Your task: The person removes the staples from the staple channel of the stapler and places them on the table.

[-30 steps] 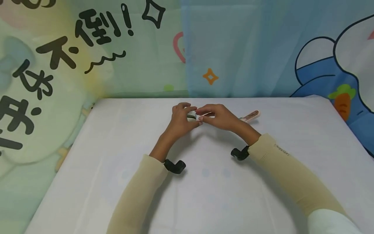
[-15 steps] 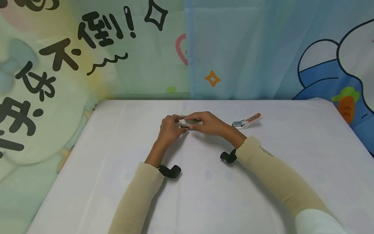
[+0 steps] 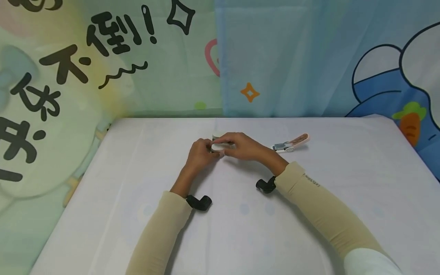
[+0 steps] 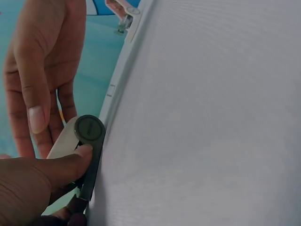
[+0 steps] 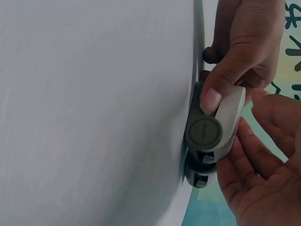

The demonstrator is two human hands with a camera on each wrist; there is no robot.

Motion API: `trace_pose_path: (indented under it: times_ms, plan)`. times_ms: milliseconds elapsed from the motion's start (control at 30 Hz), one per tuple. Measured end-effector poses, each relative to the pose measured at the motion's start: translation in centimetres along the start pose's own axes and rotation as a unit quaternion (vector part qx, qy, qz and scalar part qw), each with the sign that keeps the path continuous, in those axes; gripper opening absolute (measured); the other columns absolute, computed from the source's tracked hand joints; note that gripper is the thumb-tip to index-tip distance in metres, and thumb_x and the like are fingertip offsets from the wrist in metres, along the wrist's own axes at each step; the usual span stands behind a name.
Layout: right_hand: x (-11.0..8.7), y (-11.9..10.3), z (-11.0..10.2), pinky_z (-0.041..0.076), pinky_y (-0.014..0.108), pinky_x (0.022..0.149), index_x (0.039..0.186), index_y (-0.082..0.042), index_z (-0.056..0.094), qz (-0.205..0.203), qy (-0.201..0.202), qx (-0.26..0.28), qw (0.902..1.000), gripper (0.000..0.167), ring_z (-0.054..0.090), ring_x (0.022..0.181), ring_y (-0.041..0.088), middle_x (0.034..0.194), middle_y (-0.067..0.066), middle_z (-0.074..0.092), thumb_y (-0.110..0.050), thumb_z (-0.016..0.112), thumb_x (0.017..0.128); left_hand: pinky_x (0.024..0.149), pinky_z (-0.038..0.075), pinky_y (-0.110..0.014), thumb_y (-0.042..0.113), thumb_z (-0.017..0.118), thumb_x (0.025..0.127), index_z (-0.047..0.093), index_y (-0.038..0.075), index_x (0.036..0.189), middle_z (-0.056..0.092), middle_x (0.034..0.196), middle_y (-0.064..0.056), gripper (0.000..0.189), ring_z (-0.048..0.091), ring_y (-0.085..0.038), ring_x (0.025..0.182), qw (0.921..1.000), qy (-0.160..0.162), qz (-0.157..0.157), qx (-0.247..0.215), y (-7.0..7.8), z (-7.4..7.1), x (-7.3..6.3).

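A small device (image 3: pixel 221 147) with a white arm and a dark grey-green body lies between my hands over the far part of the table. Its exact kind is not clear. The left wrist view shows a round disc on the end of the device (image 4: pixel 89 129). My left hand (image 3: pixel 200 154) grips it, thumb pressed on the dark body beside the disc. In the right wrist view, two blunt ends with metal slots show on the device (image 5: pixel 204 134). My right hand (image 3: pixel 245 147) holds its fingers loosely extended around the white side, fingertips at or touching it, thumb apart.
A pinkish clip-like tool (image 3: pixel 291 143) with a clear or metallic front lies on the white-covered table (image 3: pixel 240 229), right of my hands. A printed cloth backdrop (image 3: pixel 275 57) stands behind the table's far edge.
Both hands have come left and slightly nearer with the device, uncovering more of the pinkish tool. In the last half second they have barely shifted; more of the white arm now shows.
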State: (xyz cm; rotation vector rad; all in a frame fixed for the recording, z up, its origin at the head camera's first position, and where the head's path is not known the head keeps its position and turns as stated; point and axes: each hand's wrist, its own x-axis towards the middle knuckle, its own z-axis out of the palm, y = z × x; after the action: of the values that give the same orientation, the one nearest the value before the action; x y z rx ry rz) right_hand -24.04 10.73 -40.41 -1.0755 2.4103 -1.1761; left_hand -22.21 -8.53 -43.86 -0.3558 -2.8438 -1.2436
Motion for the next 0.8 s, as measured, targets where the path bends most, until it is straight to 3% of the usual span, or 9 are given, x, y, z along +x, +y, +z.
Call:
trace_pose_path:
  times_ms: [133,333,533,800]
  plan:
    - [0.2,-0.2,0.2,0.037,0.045,0.102,0.13,-0.005,0.062,-0.007,-0.013,-0.02,0.9997,0.039,0.05,0.123,0.029,0.127,0.013,0.059,-0.007,0.068,0.092,0.058,0.034,-0.029,0.022,0.081,0.082,0.06,0.003,0.075,0.048,0.067,-0.004,0.029,0.042,-0.016,0.063,0.9998,-0.011,0.001,0.014,0.0,0.0,-0.2]
    - [0.3,-0.6,0.7,0.04,0.045,0.095,0.121,-0.004,0.068,-0.031,-0.013,-0.071,0.9969,0.032,0.053,0.109,0.03,0.111,0.012,0.061,-0.001,0.069,0.089,0.058,0.034,-0.028,0.019,0.08,0.082,0.062,0.003,0.08,0.051,0.07,-0.002,0.024,0.043,-0.015,0.064,0.9988,-0.041,-0.004,0.025,0.0,0.1,-0.2]
    - [-0.3,-1.5,1.0,0.04,0.044,0.092,0.113,-0.01,0.071,-0.003,-0.01,-0.113,0.9935,0.026,0.053,0.106,0.029,0.111,0.01,0.06,-0.004,0.07,0.088,0.057,0.035,-0.027,0.013,0.081,0.08,0.059,0.005,0.071,0.05,0.069,-0.002,0.025,0.044,-0.015,0.063,0.9966,-0.081,0.005,0.015,0.4,-0.1,-0.1]
    - [-1.5,-2.3,1.4,0.038,0.045,0.096,0.111,-0.009,0.067,-0.019,-0.02,-0.125,0.9918,0.022,0.052,0.11,0.026,0.113,0.007,0.059,-0.001,0.067,0.09,0.056,0.036,-0.026,0.012,0.08,0.08,0.057,0.007,0.07,0.049,0.065,-0.001,0.026,0.044,-0.013,0.062,0.9928,-0.118,0.024,0.002,0.9,-0.1,-0.8]
